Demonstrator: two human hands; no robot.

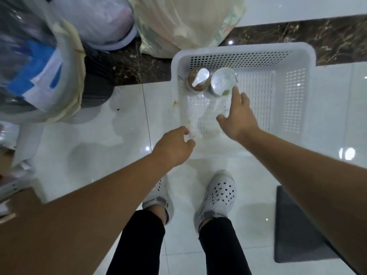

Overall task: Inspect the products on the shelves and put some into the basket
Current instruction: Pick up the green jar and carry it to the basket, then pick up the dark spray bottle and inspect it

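Head view: our left hand (174, 147) curls its fingers on a clear, blurred wrapper (195, 116) at the near edge of the white basket (294, 54). Our right hand (239, 114), fingers spread, touches a foil-lidded cup (223, 81); a brown cup (198, 80) stands beside it.

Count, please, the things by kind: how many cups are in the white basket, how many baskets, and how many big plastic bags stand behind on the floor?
Cups in the basket: 2, a brown one with a white spoon on its lid and a white one
White basket: 1
Big plastic bags: 3, left, middle, right
Total: 6
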